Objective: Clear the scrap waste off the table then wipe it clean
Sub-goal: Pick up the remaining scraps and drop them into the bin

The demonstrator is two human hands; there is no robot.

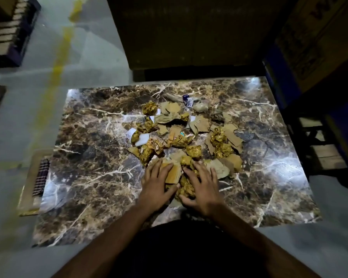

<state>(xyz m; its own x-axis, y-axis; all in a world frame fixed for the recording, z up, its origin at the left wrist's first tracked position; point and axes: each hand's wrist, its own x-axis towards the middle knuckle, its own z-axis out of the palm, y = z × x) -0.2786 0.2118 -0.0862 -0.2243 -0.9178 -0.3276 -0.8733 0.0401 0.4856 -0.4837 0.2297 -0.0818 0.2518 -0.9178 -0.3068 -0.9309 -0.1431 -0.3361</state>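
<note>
On the brown marbled table, crumpled golden tape and torn cardboard scraps are pressed by the spread-fingered left hand and right hand; a checked cloth lies beside.

Scrap pile is lying mid-table; left hand and right hand are resting side by side on its near edge.

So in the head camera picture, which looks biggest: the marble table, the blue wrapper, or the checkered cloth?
Largest to smallest as they look:
1. marble table
2. checkered cloth
3. blue wrapper
The wrapper lies farther from the camera, so its true size is unsure.
</note>
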